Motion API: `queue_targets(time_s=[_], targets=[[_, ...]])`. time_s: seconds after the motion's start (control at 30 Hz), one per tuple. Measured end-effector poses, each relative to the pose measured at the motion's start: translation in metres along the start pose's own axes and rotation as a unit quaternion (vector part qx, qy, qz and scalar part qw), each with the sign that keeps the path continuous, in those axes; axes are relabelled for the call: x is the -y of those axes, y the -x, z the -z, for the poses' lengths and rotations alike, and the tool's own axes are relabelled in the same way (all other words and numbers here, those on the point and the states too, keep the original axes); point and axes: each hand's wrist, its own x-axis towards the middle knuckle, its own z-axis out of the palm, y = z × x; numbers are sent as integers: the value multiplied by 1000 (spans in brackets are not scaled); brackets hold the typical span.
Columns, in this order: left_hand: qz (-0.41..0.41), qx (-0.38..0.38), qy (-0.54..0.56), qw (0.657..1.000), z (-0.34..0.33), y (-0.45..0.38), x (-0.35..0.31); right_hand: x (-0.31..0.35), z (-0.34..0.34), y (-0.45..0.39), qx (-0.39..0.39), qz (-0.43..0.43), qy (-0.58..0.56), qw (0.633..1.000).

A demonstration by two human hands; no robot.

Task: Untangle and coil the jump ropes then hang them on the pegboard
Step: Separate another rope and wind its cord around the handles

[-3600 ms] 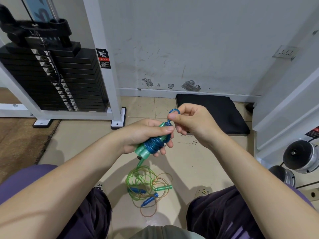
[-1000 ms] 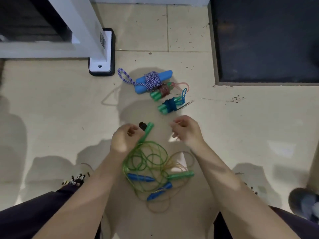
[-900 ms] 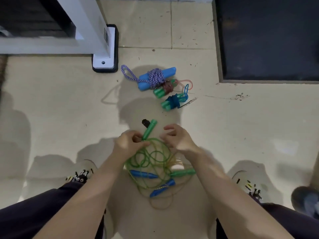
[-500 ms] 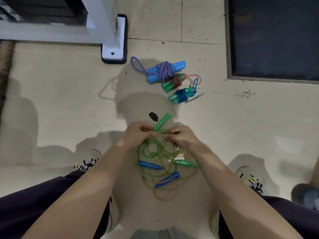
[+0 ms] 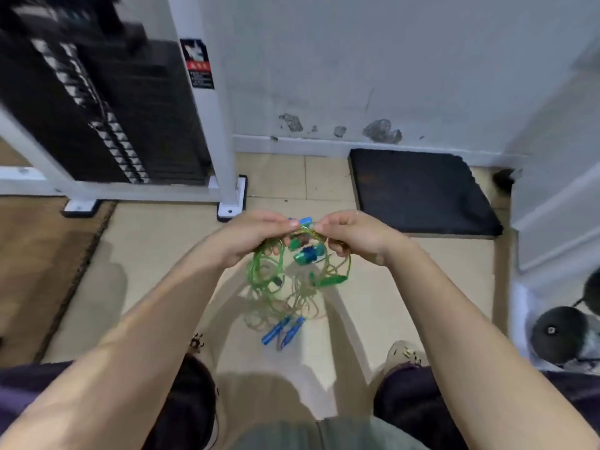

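Tangle (image 5: 285, 287) of green and tan rope has been lifted off the floor to frame centre, pinched by left hand (image 5: 256, 237) and right hand (image 5: 354, 235); blue handles (image 5: 282, 331) dangle below. Untangling has begun.

A black and red warning sticker (image 5: 198, 64) was fixed to the white upright post (image 5: 207, 102) of the weight machine, but its print was too blurred to read. The small white number tags on the black weight stack (image 5: 107, 125) were also illegible.
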Motion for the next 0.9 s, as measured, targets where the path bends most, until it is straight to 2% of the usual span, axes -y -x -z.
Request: queue_targets(time_s=[0.13,0.27,0.37,0.5,0.57,0.67,0.73,0.8,0.9], targets=[[-80,-46,-27,995,-6,61,-75,68,4,72,-20,61,40,997],[-158,-84,-61,982,-18,106,-120,108,2,124,-55,119,113,985],[-191,-106,-42,975,-28,125,-135,124,0,146,-123,168,159,965],[-198,-144,1,970,-37,131,-139,130,-2,160,-141,258,208,933],[-198,-167,-25,966,-38,128,-138,128,0,158,-162,285,220,919],[-201,-188,-58,960,-33,124,-132,120,6,148,-203,263,254,908],[-201,-196,-40,959,-32,121,-124,111,9,138,-219,238,282,904],[-193,-215,-37,957,-35,117,-115,99,9,129,-209,216,304,904],[-173,-245,-110,947,-33,109,-107,81,4,117,-182,188,307,915]])
